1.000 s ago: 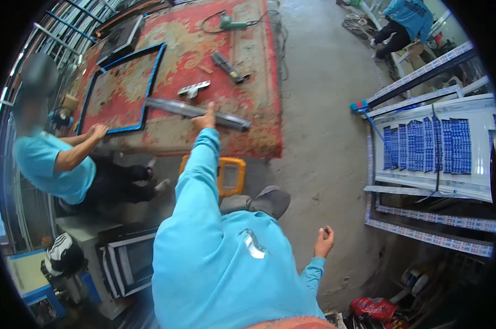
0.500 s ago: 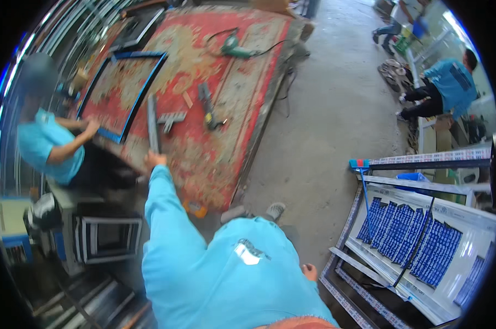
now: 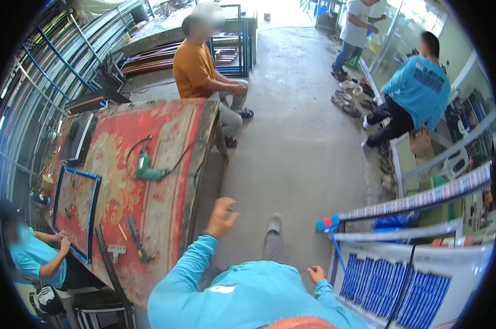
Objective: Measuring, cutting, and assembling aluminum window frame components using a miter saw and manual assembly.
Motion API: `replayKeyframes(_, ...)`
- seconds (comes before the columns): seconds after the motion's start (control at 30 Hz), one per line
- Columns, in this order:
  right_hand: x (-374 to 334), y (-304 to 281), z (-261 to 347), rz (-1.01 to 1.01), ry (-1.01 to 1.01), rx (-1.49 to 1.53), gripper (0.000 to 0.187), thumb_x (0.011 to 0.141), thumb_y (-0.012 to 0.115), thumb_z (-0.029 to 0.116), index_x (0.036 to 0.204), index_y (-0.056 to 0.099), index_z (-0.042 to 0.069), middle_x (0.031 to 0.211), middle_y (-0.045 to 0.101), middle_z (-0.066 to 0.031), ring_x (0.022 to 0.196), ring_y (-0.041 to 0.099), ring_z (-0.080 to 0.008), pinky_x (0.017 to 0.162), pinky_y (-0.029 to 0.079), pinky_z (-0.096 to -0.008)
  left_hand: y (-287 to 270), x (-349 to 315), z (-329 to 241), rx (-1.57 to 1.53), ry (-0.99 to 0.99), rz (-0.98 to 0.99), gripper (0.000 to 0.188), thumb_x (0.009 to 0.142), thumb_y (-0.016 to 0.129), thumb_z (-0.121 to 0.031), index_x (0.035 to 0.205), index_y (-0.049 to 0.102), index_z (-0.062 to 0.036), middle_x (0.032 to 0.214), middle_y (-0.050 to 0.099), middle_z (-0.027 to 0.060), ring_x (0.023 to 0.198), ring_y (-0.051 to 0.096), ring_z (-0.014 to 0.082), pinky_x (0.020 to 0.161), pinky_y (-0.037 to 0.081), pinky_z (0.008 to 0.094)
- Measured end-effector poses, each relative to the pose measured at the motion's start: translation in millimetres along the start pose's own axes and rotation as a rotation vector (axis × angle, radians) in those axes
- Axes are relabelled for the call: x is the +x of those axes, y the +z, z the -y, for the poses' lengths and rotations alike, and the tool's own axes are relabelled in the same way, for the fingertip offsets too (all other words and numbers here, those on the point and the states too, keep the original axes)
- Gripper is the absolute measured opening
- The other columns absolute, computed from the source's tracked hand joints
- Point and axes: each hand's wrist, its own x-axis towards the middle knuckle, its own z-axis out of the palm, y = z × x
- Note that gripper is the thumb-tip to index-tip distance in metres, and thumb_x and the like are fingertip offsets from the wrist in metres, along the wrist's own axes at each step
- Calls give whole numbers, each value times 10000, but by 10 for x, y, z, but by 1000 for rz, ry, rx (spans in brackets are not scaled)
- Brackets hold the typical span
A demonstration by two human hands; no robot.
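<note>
My left hand is raised beside the right edge of the red carpeted table, its fingers loosely curled and apart. Nothing that I can make out is in it. Low at my right side hangs my right hand, half curled and holding nothing visible, near a stack of framed panels. A long dark bar rests on the table and juts past its near edge. Next to it lie a slotted pale metal piece and a dark hand tool. Farther back is a green power drill with a cord.
At the table's left a co-worker in blue handles a blue-edged frame. A person in orange sits beyond the table. Another in blue is by the glass partition, with shoes along the floor. A blue-handled broom leans at the panels.
My left hand has let go of the bar and moved right, off the table. My view has swung up and right along the aisle, bringing the seated person in orange into sight.
</note>
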Motion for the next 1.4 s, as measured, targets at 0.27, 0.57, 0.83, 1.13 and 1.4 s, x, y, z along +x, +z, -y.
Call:
replayKeyframes(0.27, 2380, -1417, 2703, 75, -303, -5, 468, 951, 762, 329, 1281, 682, 6, 1217, 757, -189, 1135, 732, -312, 981, 576, -428, 710, 2249, -528, 95, 94, 511, 335, 940, 762, -210, 1243, 669, -103, 1173, 662, 126, 964, 702, 297, 806, 580, 421)
replayKeyframes(0.57, 5511, -2267, 4626, 23, -146, 58, 419, 969, 750, 304, 1264, 684, 13, 1175, 762, -153, 1019, 752, -254, 833, 616, -399, 978, 5438, 381, 144, 8, 455, 313, 920, 770, -206, 1202, 687, -98, 1086, 714, 125, 932, 710, 311, 833, 582, 427)
replayKeyframes(0.83, 6630, -2922, 5307, 109, 70, 256, 407, 976, 748, 295, 1270, 677, 23, 1036, 753, -91, 810, 723, -176, 637, 590, -361, 1389, 9321, 299, 127, 233, 526, 332, 923, 763, -183, 1221, 659, -81, 1098, 712, 128, 961, 712, 320, 822, 584, 428)
replayKeyframes(1.13, 9157, -3642, 6953, 150, 42, -39, 378, 971, 750, 304, 1204, 704, 10, 991, 752, -113, 843, 715, -194, 737, 591, -370, 1725, 13392, 992, -69, -91, 269, 383, 971, 771, -239, 1283, 685, -33, 1122, 762, 125, 990, 725, 215, 872, 593, 362)
replayKeyframes(1.4, 12449, -5358, 9479, 139, -106, 48, 351, 987, 739, 277, 1199, 681, 3, 983, 743, -90, 831, 680, -164, 750, 565, -325, 946, 15670, 1872, -221, -282, -247, 410, 955, 792, -270, 1277, 700, -34, 1126, 759, 83, 1010, 710, 165, 871, 582, 317)
